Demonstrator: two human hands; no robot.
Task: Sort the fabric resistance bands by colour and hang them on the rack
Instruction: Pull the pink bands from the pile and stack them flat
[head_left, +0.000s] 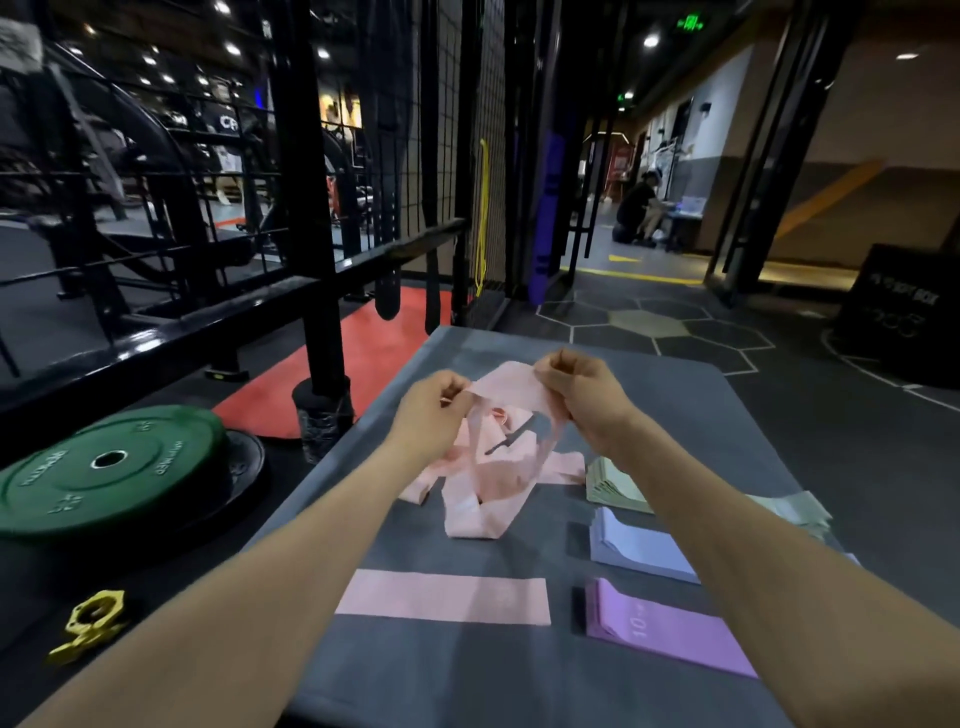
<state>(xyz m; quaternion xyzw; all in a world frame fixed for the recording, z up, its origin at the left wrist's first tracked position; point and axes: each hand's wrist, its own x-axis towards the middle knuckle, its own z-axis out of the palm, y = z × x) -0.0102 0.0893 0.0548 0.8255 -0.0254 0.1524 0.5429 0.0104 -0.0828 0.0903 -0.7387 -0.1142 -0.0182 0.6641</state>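
Both hands — left hand (434, 410) and right hand (582, 400) — pinched one pink band (511, 397), lifted above the tangled pink pile (483, 483) at the grey mat's (467, 675) far edge — probably to separate it.

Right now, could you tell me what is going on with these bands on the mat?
A person is sorting fabric bands on a grey mat. The left hand and right hand pinch one pink band lifted from a tangled pink pile. One flat pink band lies nearer, with green, blue and purple stacks to its right. None of them hangs on a rack yet.
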